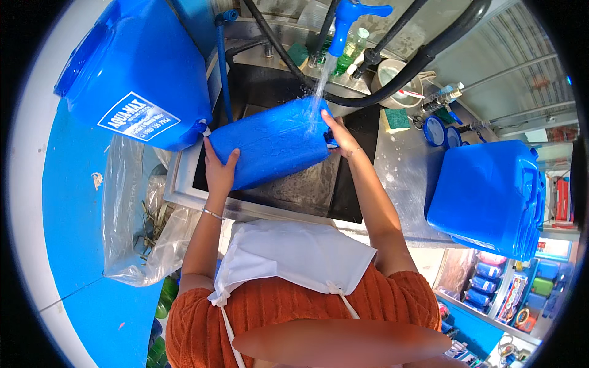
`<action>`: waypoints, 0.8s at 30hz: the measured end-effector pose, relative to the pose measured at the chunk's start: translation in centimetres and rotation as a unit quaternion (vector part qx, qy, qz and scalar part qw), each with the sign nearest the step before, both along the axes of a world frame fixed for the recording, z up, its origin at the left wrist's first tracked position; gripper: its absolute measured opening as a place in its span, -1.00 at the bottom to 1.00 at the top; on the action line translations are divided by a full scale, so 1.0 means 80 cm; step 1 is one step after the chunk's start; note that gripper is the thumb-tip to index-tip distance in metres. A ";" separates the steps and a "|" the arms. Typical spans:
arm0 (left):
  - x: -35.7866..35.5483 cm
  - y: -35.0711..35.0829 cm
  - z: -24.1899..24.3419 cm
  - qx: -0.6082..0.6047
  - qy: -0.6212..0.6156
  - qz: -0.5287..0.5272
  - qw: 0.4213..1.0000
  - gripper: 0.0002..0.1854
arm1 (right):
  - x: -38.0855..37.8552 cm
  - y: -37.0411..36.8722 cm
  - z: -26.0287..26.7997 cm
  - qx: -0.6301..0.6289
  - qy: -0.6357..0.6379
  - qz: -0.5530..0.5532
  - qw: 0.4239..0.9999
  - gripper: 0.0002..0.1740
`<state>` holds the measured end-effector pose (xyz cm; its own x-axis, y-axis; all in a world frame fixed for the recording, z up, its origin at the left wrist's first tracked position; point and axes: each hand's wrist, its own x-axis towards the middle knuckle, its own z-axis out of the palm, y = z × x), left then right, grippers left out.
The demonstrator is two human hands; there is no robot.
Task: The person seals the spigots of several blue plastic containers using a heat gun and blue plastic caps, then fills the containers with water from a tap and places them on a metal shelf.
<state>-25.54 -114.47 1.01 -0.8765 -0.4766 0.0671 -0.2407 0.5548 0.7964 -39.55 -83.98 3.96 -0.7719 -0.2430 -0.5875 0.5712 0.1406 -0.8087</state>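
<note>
A blue plastic water jug [271, 140] lies tilted on its side between my hands, above the stainless-steel sink [303, 188]. My left hand [220, 169] grips its lower left end, thumb on the near side. At the other end my right hand [339, 133] holds it, with some fingers hidden behind the jug. From a blue-handled faucet [343, 27] water runs down [325, 76] onto the jug's upper right side and splashes there. The jug's surface looks wet.
A large blue jug [142, 69] bearing writing stands left of the sink. More blue jugs [483, 198] sit on the right counter, near a sponge [395, 120], round blue lids [435, 131] and a bowl [384, 83]. A black hose [414, 66] arches behind. Plastic bags [126, 202] hang at left.
</note>
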 end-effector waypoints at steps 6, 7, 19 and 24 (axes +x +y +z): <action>0.026 -0.047 -0.018 0.086 0.018 0.037 0.995 0.01 | 0.002 -0.059 0.017 0.099 0.072 0.059 0.991 0.17; 0.027 -0.052 -0.020 0.095 0.018 0.038 0.995 0.01 | 0.004 -0.062 0.020 0.094 0.053 0.060 0.992 0.15; 0.022 -0.051 -0.021 0.118 0.014 0.064 0.991 0.01 | -0.021 -0.077 0.031 0.075 0.000 0.109 0.991 0.17; 0.025 -0.054 -0.021 0.126 0.004 0.060 0.990 0.01 | -0.009 -0.075 0.027 0.091 0.006 0.066 0.994 0.12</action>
<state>-23.58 -118.76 -0.68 -0.8127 -0.5795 -0.0602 -0.2860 0.3067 0.9078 -40.24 -89.99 6.13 -0.7478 -0.2333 -0.6216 0.5280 0.3587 -0.7698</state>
